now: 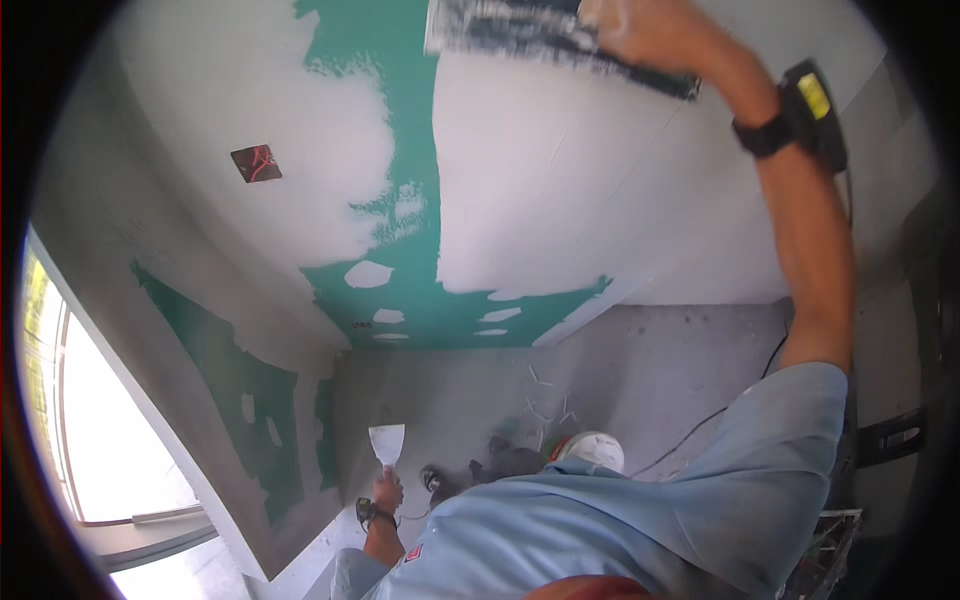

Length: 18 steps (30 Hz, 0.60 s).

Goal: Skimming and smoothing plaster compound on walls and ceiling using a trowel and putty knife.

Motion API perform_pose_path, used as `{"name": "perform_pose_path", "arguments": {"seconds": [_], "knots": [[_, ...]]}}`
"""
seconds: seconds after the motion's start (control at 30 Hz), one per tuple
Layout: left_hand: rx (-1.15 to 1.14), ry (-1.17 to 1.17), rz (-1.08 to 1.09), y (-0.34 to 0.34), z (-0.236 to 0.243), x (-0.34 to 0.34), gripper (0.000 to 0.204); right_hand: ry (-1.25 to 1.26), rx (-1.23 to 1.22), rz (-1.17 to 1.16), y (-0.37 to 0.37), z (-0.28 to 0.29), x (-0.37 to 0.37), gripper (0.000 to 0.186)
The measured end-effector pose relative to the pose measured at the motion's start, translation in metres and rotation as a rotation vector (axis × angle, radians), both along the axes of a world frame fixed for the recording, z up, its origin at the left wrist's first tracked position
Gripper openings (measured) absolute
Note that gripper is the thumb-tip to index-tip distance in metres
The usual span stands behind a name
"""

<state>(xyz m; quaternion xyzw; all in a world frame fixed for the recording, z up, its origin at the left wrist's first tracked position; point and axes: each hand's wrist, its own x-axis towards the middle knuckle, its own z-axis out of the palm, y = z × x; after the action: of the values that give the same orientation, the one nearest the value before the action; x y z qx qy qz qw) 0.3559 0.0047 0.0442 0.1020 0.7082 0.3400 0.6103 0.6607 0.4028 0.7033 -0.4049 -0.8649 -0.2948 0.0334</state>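
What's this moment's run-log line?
left hand: holds putty knife | right hand: holds wide trowel at wall | wall: part white, part green

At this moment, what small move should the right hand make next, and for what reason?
Probably the right hand should slide the trowel a little to the left: its left end is beside the green strip, which looks mostly uncoated between two white areas. The left hand holds the putty knife well below.
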Motion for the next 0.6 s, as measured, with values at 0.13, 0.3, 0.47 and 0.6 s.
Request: {"name": "perform_pose_path", "arguments": {"seconds": [0.13, 0.3, 0.47, 0.6], "knots": [[-0.071, 0.104, -0.048, 0.011, 0.019, -0.02, 0.046, 0.216, -0.168, 0.07, 0.014, -0.238, 0.021, 0.011], [-0.036, 0.155, -0.034, -0.015, 0.075, -0.041, 0.044, 0.309, -0.353, -0.024, 0.005, -0.447, 0.021, 0.015], [-0.034, 0.259, 0.081, -0.076, 0.099, -0.03, 0.047, 0.301, -0.469, -0.044, 0.013, -0.61, 0.006, 0.014], [-0.103, 0.201, 0.252, -0.079, 0.126, 0.01, 0.049, 0.307, -0.631, -0.174, 0.012, -0.676, -0.003, 0.016]]}}
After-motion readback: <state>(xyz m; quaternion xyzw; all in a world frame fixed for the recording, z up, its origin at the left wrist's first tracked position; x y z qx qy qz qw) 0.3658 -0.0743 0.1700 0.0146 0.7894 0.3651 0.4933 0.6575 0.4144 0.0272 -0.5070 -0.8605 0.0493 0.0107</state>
